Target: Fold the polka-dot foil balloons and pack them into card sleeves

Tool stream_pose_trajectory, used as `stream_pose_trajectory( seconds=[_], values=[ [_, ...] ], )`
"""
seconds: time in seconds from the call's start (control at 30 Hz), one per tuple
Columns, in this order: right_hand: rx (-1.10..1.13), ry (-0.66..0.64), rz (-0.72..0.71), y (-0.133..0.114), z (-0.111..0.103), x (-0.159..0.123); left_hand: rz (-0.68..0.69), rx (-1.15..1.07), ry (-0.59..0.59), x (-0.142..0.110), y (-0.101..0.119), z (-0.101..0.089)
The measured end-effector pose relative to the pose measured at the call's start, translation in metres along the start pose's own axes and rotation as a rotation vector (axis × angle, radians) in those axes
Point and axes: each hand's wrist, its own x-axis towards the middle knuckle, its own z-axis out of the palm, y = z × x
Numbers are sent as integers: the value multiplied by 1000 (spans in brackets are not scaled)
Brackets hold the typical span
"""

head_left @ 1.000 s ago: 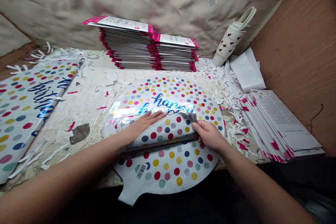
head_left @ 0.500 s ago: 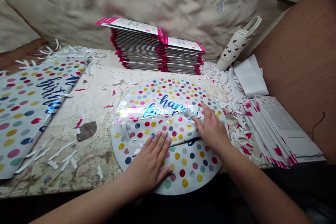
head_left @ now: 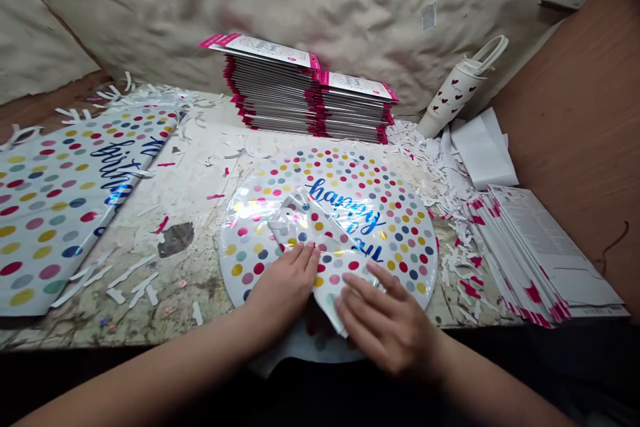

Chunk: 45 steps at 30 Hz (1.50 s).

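Observation:
A folded foil balloon (head_left: 325, 223) with coloured dots lies slantwise over a flat round foil balloon (head_left: 410, 227) with blue "happy" lettering. My left hand (head_left: 287, 280) is closed on the folded balloon's near edge, fingers together on top and thumb out of sight. On its lower right end my right hand (head_left: 383, 320) is closed too, fingers laid across the foil; its thumb is hidden. The folded balloon's near corner stands a little off the round one, with a dark shadow beneath. The round balloon's front rim hangs past the table edge.
Two stacks of pink-edged packets (head_left: 273, 87) stand at the back. A heart-patterned tumbler (head_left: 453, 97) leans behind right, near white paper (head_left: 485, 150) and a pile of printed cards (head_left: 540, 247). More dotted foil (head_left: 55, 213) lies left. Paper scraps (head_left: 133, 283) litter the table.
The folded balloon has turned from lying nearly level to a slant, its right end now nearer me. My right hand has come down and toward me; the left has shifted slightly up.

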Motion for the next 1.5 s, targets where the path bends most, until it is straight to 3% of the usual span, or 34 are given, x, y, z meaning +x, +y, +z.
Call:
stream_pose_trajectory(
  seconds=[0.03,0.1,0.17,0.2,0.27,0.4,0.47,0.53,0.6,0.63,0.77,0.83,0.9,0.97,1.0,1.07,1.2,1.27,1.33,1.43,1.5],
  values=[
    [52,43,43,-4,0,-4,14,-26,14,0,-4,2],
    [145,86,301,-4,6,-16,74,-99,56,-1,-13,7],
    [219,54,565,6,16,-27,155,-157,79,-3,-19,11],
    [245,25,616,12,21,-31,196,-171,73,-3,-20,13],
    [245,-24,511,22,28,-33,270,-175,27,-4,-19,14],
    [253,-216,13,28,25,-24,375,-154,-47,-9,-16,10],
    [339,-333,-6,28,21,-19,398,-159,-6,-15,-17,8],
    [458,-384,132,30,17,-15,394,-232,77,-20,-19,4],
    [625,-402,339,36,16,-9,278,-395,102,-19,-21,-2],
    [718,-408,478,40,17,-5,156,-494,72,-14,-23,-7],
    [851,-387,1124,60,27,14,-512,-883,-237,22,-27,-26],
    [770,-336,1266,65,31,23,-687,-1022,-360,40,-29,-29],
    [589,-193,1220,62,35,29,-735,-1088,-412,52,-31,-26],
    [379,-61,998,53,40,34,-737,-1116,-412,57,-33,-23],
    [293,-51,861,47,44,37,-738,-1129,-414,57,-34,-23],
    [225,-179,668,38,54,42,-728,-1142,-418,53,-37,-27],
    [230,-492,662,37,72,47,-835,-1348,-253,34,-48,-49],
    [243,-517,673,38,75,48,-939,-1515,-234,28,-52,-56],
    [264,-502,666,38,74,49,-966,-1572,-317,30,-54,-55],
    [312,-482,623,40,65,51,-850,-1414,-431,48,-48,-45],
    [314,-464,600,52,50,46,-787,-1284,-419,61,-41,-42]
  ],
)
